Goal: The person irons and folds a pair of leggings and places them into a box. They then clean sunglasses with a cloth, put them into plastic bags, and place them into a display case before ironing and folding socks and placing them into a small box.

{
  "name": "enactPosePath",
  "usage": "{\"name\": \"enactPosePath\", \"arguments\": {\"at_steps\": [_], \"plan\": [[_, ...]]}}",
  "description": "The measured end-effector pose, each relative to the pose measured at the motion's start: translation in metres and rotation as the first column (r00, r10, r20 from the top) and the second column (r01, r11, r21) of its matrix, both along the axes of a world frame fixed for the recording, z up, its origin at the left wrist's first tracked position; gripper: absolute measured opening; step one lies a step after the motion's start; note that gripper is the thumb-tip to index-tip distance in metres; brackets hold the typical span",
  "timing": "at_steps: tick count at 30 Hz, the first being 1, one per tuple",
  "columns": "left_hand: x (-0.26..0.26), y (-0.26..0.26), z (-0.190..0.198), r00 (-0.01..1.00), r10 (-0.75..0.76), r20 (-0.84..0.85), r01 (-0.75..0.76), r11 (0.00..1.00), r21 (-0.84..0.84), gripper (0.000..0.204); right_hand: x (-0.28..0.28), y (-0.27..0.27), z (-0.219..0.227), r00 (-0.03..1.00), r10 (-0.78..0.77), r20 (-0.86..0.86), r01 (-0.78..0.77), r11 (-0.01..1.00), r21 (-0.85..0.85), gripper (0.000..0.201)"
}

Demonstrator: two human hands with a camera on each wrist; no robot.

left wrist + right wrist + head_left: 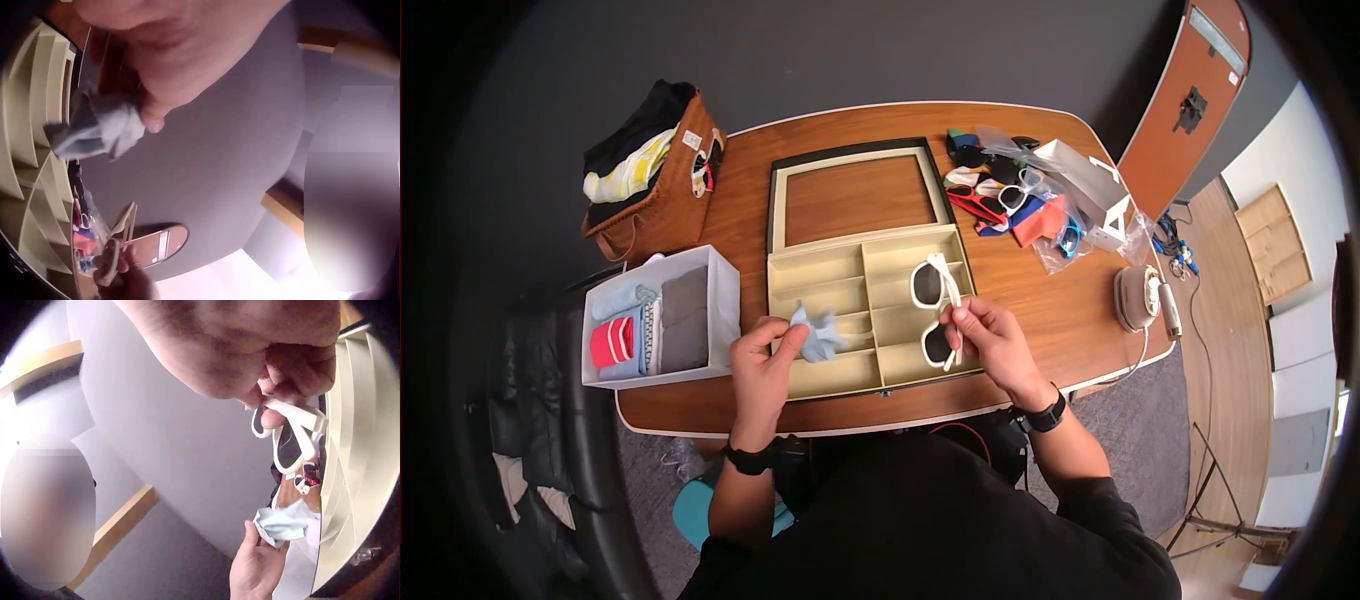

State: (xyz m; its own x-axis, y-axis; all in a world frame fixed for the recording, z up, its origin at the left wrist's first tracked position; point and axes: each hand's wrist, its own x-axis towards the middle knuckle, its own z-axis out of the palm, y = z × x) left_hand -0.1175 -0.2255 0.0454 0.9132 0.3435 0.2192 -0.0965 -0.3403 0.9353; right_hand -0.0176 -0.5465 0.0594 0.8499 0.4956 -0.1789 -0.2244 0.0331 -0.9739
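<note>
My right hand [996,345] pinches a pair of white-framed sunglasses [941,300] by the folded temples, over the right compartments of a divided display case [818,270]. The dark lenses face left in the head view. A crumpled light-blue cloth [818,336] hangs between the thumb and fingers of my left hand [762,375], over the case's left compartments. In the left wrist view the cloth [100,125] bunches at the fingertips. The right wrist view shows the sunglasses [290,434] held near one temple. The case's framed lid [855,150] lies opened back.
On the right lie several sunglasses, cloths and plastic bags [1055,262], with a white box [1085,180] beside them. A white bin of folded clothes [725,330] and a brown basket [665,205] stand left. A corded beige device [1135,300] sits at the right edge.
</note>
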Motion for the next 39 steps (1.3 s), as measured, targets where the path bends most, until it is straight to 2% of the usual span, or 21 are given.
{"name": "enactPosePath", "arguments": {"at_steps": [1,2,6,8,10,11,12,14,15,17,18,20,22,24,25,26,28,30,32,35,39], "plan": [[0.000,-0.008,-0.001,0.999,0.012,-0.040,-0.020,0.979,-0.205,0.014,-0.003,0.003,-0.002,0.999,0.051,-0.018,-0.050,0.998,0.038,0.027],[-0.002,-0.013,-0.002,0.996,0.016,-0.083,-0.048,0.916,-0.398,0.015,-0.008,0.007,-0.004,0.994,0.102,-0.038,-0.099,0.992,0.080,0.028],[-0.004,-0.031,0.005,0.999,-0.034,0.040,0.050,0.864,-0.502,0.016,-0.022,0.020,-0.003,0.992,0.125,-0.022,-0.122,0.988,0.098,0.029],[-0.004,-0.038,0.008,0.999,-0.032,0.037,0.045,0.897,-0.441,0.015,-0.030,0.027,0.000,0.994,0.106,-0.020,-0.104,0.992,0.069,0.030],[-0.002,-0.051,0.015,0.993,0.078,0.085,-0.055,0.968,-0.245,0.012,-0.036,0.034,0.001,0.983,0.048,0.177,-0.027,0.993,-0.119,0.028],[0.001,-0.055,0.020,0.982,0.084,0.171,-0.086,0.996,0.006,0.009,-0.039,0.036,0.003,0.954,0.026,0.298,0.045,0.972,-0.231,0.023],[0.001,-0.059,0.031,0.971,0.002,0.238,-0.056,0.973,0.223,0.012,-0.041,0.039,0.008,0.954,0.026,0.299,0.045,0.973,-0.228,0.023],[0.005,-0.070,0.037,0.966,-0.133,0.223,0.057,0.947,0.316,0.015,-0.047,0.043,0.018,0.910,0.066,0.409,0.070,0.948,-0.310,0.020],[0.005,-0.071,0.036,0.965,-0.138,0.224,0.061,0.946,0.317,0.015,-0.050,0.044,0.021,0.912,0.064,0.406,0.068,0.950,-0.304,0.019],[0.008,-0.074,0.033,0.947,-0.266,0.180,0.205,0.932,0.300,0.015,-0.055,0.044,0.015,0.891,0.087,0.446,0.064,0.948,-0.312,0.020],[0.009,-0.074,0.034,0.942,-0.278,0.190,0.213,0.929,0.302,0.015,-0.056,0.043,0.014,0.868,0.113,0.483,0.057,0.945,-0.323,0.021],[0.005,-0.070,0.032,0.933,-0.296,0.204,0.264,0.950,0.170,0.015,-0.057,0.041,0.010,0.855,0.153,0.496,0.034,0.937,-0.347,0.019],[0.001,-0.068,0.012,0.938,-0.285,0.196,0.258,0.954,0.153,0.019,-0.058,0.040,0.005,0.860,0.180,0.478,-0.005,0.939,-0.345,0.019],[-0.002,-0.074,0.007,0.986,-0.117,0.119,0.141,0.966,-0.217,0.027,-0.060,0.041,0.006,0.864,0.191,0.466,-0.017,0.936,-0.352,0.019],[0.001,-0.071,0.003,0.976,-0.150,0.157,0.179,0.966,-0.188,0.036,-0.061,0.042,0.004,0.854,0.205,0.478,-0.027,0.935,-0.353,0.019],[0.005,-0.073,-0.001,0.975,-0.149,0.166,0.178,0.968,-0.178,0.036,-0.061,0.045,0.003,0.841,0.220,0.494,-0.039,0.936,-0.349,0.019],[0.009,-0.077,-0.003,0.990,-0.100,0.102,0.135,0.887,-0.441,0.040,-0.063,0.050,0.005,0.798,0.220,0.560,-0.053,0.953,-0.299,0.018],[0.011,-0.073,-0.006,0.985,-0.174,0.020,0.159,0.839,-0.520,0.041,-0.062,0.052,0.007,0.809,0.239,0.536,-0.031,0.930,-0.367,0.017],[0.015,-0.070,-0.011,0.980,-0.197,0.017,0.174,0.819,-0.547,0.038,-0.059,0.052,0.009,0.811,0.264,0.523,-0.056,0.923,-0.380,0.016],[0.016,-0.072,-0.017,0.990,-0.139,-0.002,0.122,0.871,-0.477,0.036,-0.058,0.052,0.008,0.802,0.273,0.531,-0.084,0.932,-0.352,0.017],[0.016,-0.077,-0.021,0.996,-0.082,0.023,0.083,0.868,-0.489,0.037,-0.055,0.058,0.008,0.837,0.282,0.468,-0.084,0.913,-0.400,0.017]]}}
